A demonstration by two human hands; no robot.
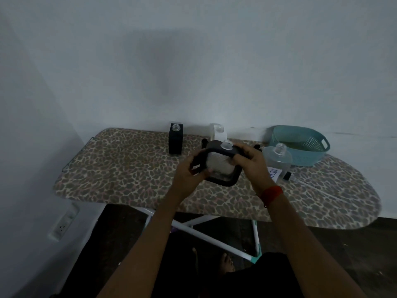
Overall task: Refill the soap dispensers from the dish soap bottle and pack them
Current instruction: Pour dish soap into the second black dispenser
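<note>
The person holds a dark-framed dispenser up off the ironing board, near its middle. It is tilted so its clear, uncapped neck points to 12 o'clock and its pale face is turned toward the camera. The left hand grips the frame's 9 o'clock edge with its fingers curled round it. The right hand clamps the 2 o'clock corner just beside the neck. This two-sided hold probably steadies the dispenser so its level can be checked or its mouth lined up for pouring. The clear dish soap bottle, also open, stands at 3 o'clock, just beside the right hand and ready to be picked up. At 11 o'clock a black dispenser stands near the wall, and a white dispenser stands at 12 o'clock; both are uncapped and seem to be waiting for their fill. The teal basket sits behind the bottle at 2 o'clock, likely for packing.
</note>
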